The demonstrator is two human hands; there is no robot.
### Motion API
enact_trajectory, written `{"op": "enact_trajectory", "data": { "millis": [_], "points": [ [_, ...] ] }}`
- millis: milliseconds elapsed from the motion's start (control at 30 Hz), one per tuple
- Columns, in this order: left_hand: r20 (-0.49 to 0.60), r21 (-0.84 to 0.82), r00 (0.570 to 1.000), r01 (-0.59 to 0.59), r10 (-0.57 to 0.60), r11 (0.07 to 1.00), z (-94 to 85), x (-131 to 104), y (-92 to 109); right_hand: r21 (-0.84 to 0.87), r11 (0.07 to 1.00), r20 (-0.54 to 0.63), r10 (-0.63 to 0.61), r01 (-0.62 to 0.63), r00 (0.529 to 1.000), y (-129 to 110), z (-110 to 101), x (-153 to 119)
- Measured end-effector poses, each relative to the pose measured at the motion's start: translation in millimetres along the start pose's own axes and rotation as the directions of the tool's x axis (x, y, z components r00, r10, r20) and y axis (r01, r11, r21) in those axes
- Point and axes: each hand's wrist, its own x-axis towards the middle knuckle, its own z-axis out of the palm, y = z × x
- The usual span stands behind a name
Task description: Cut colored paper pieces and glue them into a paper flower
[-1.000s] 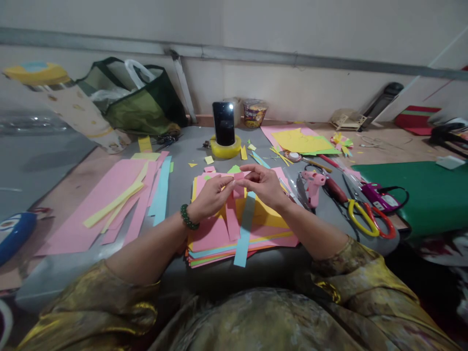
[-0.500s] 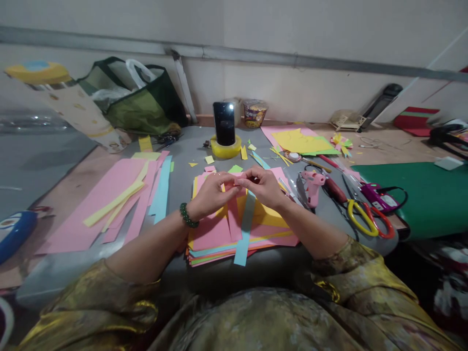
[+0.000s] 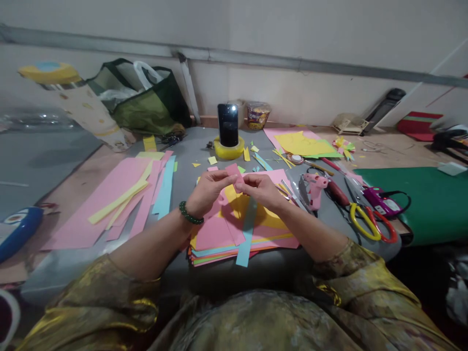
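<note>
A small piece of pink paper [image 3: 233, 171] is pinched between my two hands, above a pile of coloured paper. My left hand [image 3: 210, 189], with a green bead bracelet at the wrist, grips its left side between thumb and fingers. From the right, my right hand [image 3: 261, 189] holds its lower right part. Below them lies the stack of coloured paper [image 3: 212, 236], pink on top with yellow pieces. A light blue paper strip [image 3: 243, 252] lies across the stack and hangs over its front edge.
Pink sheets [image 3: 98, 204] with yellow and blue strips lie left. A phone [image 3: 228, 126] stands on a yellow tape roll [image 3: 228, 148]. To the right are a pink glue gun [image 3: 315, 187], scissors with yellow and red handles [image 3: 365, 225] and a purple device [image 3: 382, 201].
The pink paper between my fingers, mostly hidden before, now stands up above the fingertips. Both hands stay close together over the stack. The whole view has shifted slightly.
</note>
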Motion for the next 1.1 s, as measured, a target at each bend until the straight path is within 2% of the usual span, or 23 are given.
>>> {"op": "enact_trajectory", "data": {
  "millis": [133, 300, 400, 467, 567, 667, 733, 800, 900, 1033, 1100],
  "points": [
    [0.005, -0.069, 0.999, 0.046, -0.046, 0.997, 1.6, 0, -2, 0.057, 0.998, -0.019, 0.039, -0.038, 0.999, 1, 1, 1],
    [0.014, -0.113, 0.998, 0.068, -0.067, 0.991, 2.0, 0, -6, 0.030, 0.998, -0.038, 0.056, -0.055, 0.998, 4, 0, 2],
    [0.014, -0.089, 0.998, 0.062, -0.061, 0.994, 0.0, 1, -5, -0.055, 0.998, -0.036, 0.032, -0.034, 0.999, 7, -3, 3],
    [0.049, -0.035, 0.998, 0.039, -0.037, 0.999, -2.7, 2, -4, -0.194, 0.981, -0.026, 0.000, -0.005, 1.000, 7, -5, 3],
    [0.168, 0.113, 0.986, -0.029, 0.010, 0.993, -8.2, 6, -1, -0.477, 0.879, 0.025, -0.001, 0.013, 1.000, 2, -7, 0],
    [0.259, 0.263, 0.965, -0.102, 0.032, 0.959, -13.0, 9, 0, -0.666, 0.745, 0.092, 0.073, 0.008, 0.993, -6, -8, -4],
    [0.264, 0.313, 0.963, -0.143, 0.059, 0.939, -15.2, 10, 0, -0.707, 0.707, 0.118, 0.107, 0.008, 0.987, -10, -9, -6],
    [0.253, 0.332, 0.964, -0.167, 0.083, 0.928, -16.8, 11, 0, -0.701, 0.713, 0.124, 0.116, 0.004, 0.985, -13, -11, -6],
    [0.272, 0.334, 0.959, -0.171, 0.079, 0.927, -19.0, 13, 0, -0.716, 0.698, 0.080, 0.109, -0.019, 0.991, -17, -13, -6],
    [0.444, 0.384, 0.896, -0.208, 0.017, 0.900, -20.7, 13, 4, -0.822, 0.569, 0.052, 0.117, -0.024, 0.992, -33, -11, -13],
    [0.492, 0.403, 0.870, -0.197, -0.030, 0.894, -20.4, 12, 7, -0.871, 0.490, 0.028, 0.129, -0.039, 0.991, -47, -15, -22]
  ]
}}
